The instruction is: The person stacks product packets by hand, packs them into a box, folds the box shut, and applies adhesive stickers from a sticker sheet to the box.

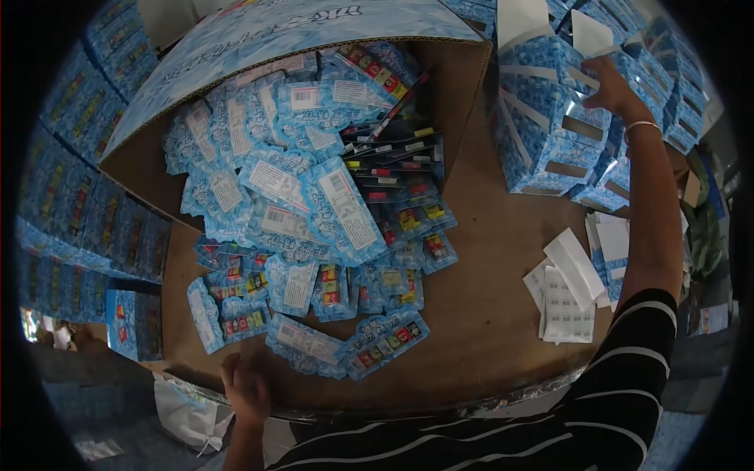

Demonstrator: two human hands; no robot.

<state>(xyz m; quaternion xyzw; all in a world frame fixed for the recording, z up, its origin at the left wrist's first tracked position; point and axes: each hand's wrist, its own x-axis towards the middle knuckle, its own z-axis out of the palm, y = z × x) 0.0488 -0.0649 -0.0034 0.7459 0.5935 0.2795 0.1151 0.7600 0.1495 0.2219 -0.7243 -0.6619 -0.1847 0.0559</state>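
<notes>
My right hand [611, 88] reaches to the blue patterned boxes at the back right. Its thumb and fingers are spread against a blue box [632, 74] with a raised white flap; I see no firm grip. Near the table's front edge, my left hand [245, 388] hangs with loosely bent fingers apart, holding nothing visible. Just beyond it lies a blue blister pack [245, 322] with small colourful pieces. Many similar packs, such as one with a white label [343, 206], spill from a large cardboard carton [463, 102] lying on its side.
White paper slips and label sheets [569, 306] lie on the brown table [479, 314] at the right. Filled display boxes [86, 196] stand stacked along the left. A single small box [122, 323] stands at the table's left edge. A white bag [188, 412] hangs below.
</notes>
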